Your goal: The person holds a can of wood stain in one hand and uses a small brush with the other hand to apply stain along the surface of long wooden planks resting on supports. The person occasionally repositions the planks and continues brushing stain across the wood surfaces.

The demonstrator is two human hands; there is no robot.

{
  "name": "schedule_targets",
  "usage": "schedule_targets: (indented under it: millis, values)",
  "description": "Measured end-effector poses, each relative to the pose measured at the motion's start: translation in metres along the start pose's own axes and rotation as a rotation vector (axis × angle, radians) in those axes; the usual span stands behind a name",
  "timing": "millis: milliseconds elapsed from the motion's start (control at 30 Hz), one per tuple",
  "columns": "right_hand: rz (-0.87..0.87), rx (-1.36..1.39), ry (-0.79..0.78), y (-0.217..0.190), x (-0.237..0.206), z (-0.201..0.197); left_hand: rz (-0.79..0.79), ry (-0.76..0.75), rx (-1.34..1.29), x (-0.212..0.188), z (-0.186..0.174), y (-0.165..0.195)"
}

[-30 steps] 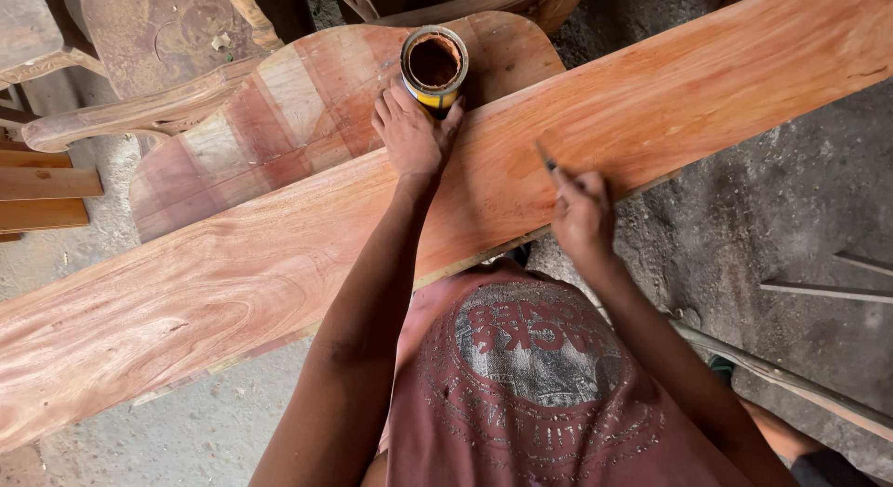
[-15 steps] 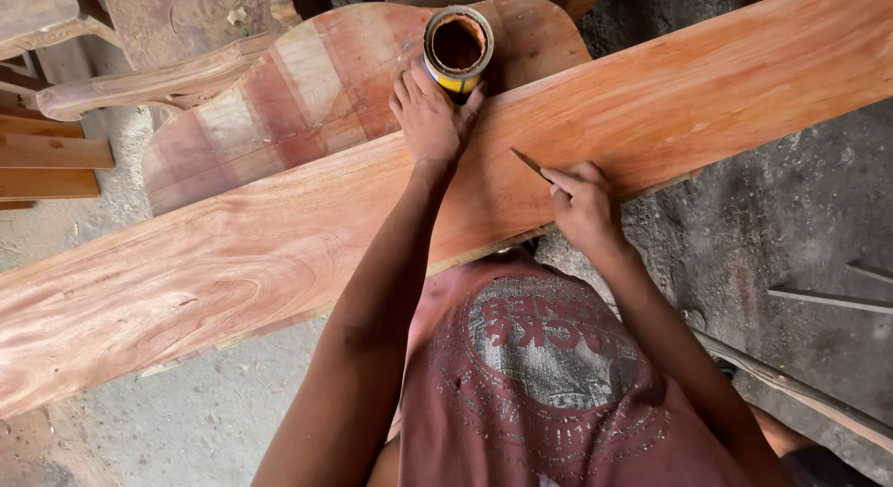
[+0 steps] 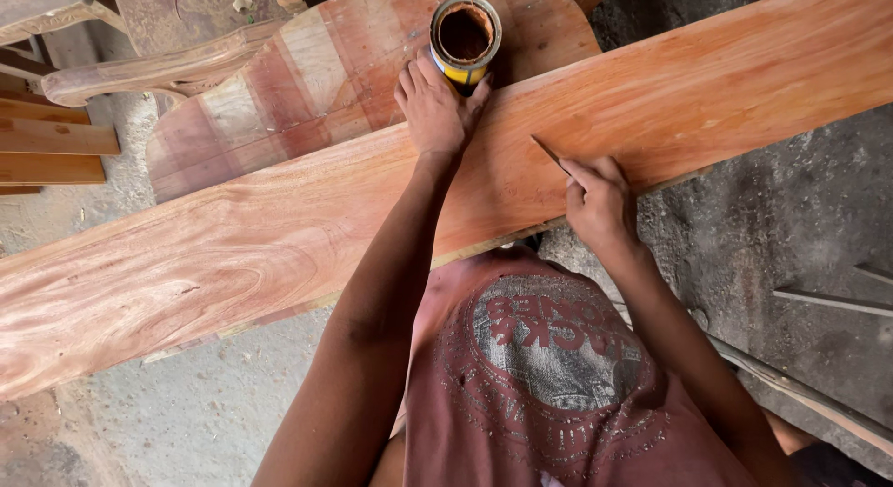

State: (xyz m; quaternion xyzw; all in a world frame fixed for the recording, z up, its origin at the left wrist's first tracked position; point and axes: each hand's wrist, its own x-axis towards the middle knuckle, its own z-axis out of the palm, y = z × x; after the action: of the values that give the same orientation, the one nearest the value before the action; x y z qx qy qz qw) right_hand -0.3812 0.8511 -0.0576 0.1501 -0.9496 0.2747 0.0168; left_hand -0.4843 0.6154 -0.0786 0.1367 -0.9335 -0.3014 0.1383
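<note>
One package shows: an open round can (image 3: 464,38) at the upper middle of the frame, yellow-banded, brown inside.

You look down on a rough grey concrete floor (image 3: 186,422) in daylight, with stacked planks (image 3: 51,152) at the left and carved wooden furniture parts (image 3: 139,68) beyond.

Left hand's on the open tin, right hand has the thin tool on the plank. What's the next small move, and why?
Probably draw the thin dark blade-like tool a little further along the long reddish wooden plank. The right hand pinches it with its tip low at the plank's surface, apparently touching, and the left hand steadies the round open yellow-banded tin of brown filler, so nothing else needs shifting first.
</note>
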Motion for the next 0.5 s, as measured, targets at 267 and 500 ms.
schedule_targets:
  millis: [267, 500]
  values:
    - [-0.114, -0.310, 0.121, 0.017, 0.013, -0.015, 0.025, 0.059, -0.019, 0.000, 0.001, 0.000]
    - [-0.111, 0.100, -0.110, -0.010, -0.012, 0.008, 0.029, 0.047, -0.002, -0.001, 0.000, -0.002]
